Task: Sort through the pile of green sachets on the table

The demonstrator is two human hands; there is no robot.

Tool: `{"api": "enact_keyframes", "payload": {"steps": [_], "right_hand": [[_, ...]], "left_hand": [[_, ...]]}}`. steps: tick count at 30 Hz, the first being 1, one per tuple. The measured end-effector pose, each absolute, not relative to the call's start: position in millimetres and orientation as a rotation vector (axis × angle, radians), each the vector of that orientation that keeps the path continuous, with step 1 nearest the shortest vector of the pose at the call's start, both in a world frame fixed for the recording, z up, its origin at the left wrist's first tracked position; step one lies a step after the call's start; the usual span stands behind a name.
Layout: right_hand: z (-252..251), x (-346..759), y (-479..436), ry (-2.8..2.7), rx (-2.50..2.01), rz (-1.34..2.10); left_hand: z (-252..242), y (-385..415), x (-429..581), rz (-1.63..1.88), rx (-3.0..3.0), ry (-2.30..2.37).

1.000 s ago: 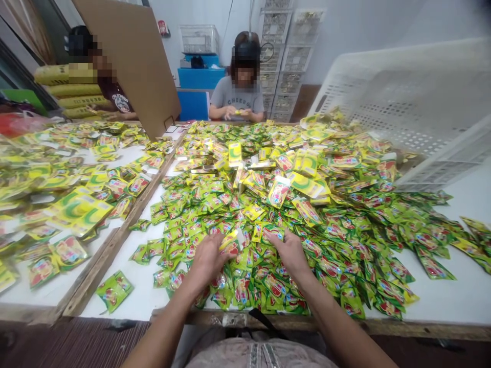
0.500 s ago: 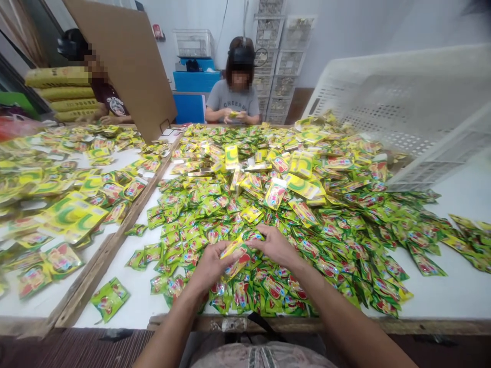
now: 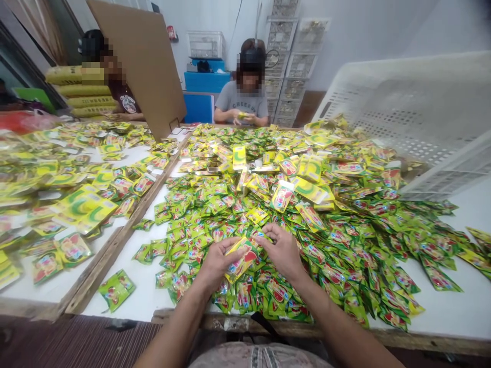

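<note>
A small yellow carton [image 3: 241, 265] with a red fruit picture lies tilted in my left hand [image 3: 215, 261], whose thumb rests across its front. At the carton's upper right end, my right hand [image 3: 284, 250] pinches a small green sachet [image 3: 261, 238] between thumb and forefinger, its other fingers curled. The sachet is partly hidden, and I cannot tell how much of it is inside the carton. Beneath and around both hands spreads a heap of green sachets [image 3: 276, 289]. Beyond them lie many yellow cartons [image 3: 309, 168], some flat and some stacked.
A white perforated crate [image 3: 422, 102] tilts over the heap at right. A wooden strip [image 3: 126, 230] divides the white table [image 3: 148, 286], with more yellow cartons at left. Across the table a person in grey [image 3: 245, 99] handles a packet; another sits behind a cardboard panel [image 3: 141, 61].
The view has shifted slightly left, so the scene sits further right. My right hand has drawn back a little from the carton, and more of the carton's front shows.
</note>
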State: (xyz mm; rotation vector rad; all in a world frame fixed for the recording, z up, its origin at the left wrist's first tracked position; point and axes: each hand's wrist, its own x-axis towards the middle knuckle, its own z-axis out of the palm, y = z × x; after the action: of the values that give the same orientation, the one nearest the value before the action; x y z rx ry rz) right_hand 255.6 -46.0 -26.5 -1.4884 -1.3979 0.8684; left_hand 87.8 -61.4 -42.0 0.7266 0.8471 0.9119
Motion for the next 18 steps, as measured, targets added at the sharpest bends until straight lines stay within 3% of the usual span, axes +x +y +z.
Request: {"api": "enact_keyframes", "payload": {"steps": [3,8,14,18], "right_hand": [[-28.9,254.4,-47.3,-1.446,-1.534,0.709],[-26.6,253.2,-44.2,-1.412,-1.474,0.91],[-21.3,251.8,-45.3,-1.51,-1.443,0.792],[-26.6,252.7,-53.3,-1.588,-1.331,0.924]], "left_hand": [[-43.8,-62.3,88.1,0.944,0.674,0.839],[-39.6,-60.7,85.3,0.873,0.793,0.812],[-36.0,-59.0,84.3,0.883,0.796,0.777],[-41.1,-60.6,84.5,0.903,0.793,0.802]]}}
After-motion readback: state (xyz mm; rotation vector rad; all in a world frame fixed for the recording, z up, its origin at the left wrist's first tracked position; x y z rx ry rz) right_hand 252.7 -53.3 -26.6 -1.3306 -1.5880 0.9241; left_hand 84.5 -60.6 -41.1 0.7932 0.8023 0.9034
